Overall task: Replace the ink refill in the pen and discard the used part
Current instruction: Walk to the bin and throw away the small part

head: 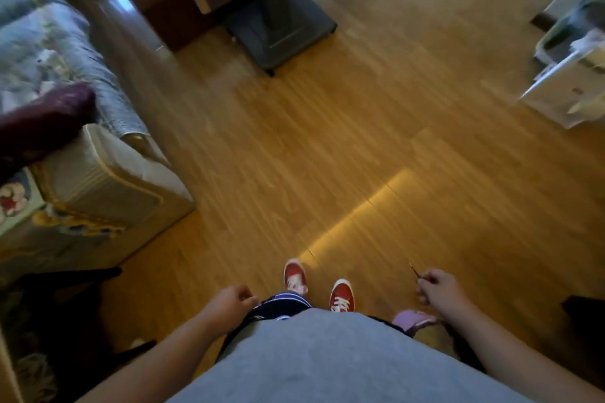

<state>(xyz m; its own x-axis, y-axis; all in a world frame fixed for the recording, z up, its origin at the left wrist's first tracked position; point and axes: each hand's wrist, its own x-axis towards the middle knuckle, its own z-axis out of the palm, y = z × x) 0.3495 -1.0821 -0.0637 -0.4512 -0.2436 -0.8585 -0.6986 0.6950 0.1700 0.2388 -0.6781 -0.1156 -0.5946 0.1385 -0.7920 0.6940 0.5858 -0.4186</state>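
Note:
I am standing on a wooden floor, looking down at my red shoes (340,296). My right hand (438,286) hangs at my side, its fingers pinched on a thin ink refill (413,269) whose tip sticks out up and to the left. My left hand (232,299) is loosely curled by my hip and nothing shows in it. No pen body is visible. A white bin (569,88) with papers or trash stands at the right edge of the floor.
A sofa with a patterned cover (98,180) and a dark red cushion (42,121) fills the left. A grey table pedestal (281,26) stands at the top centre. A purple slipper (414,319) lies by my right foot. The frame is blurred.

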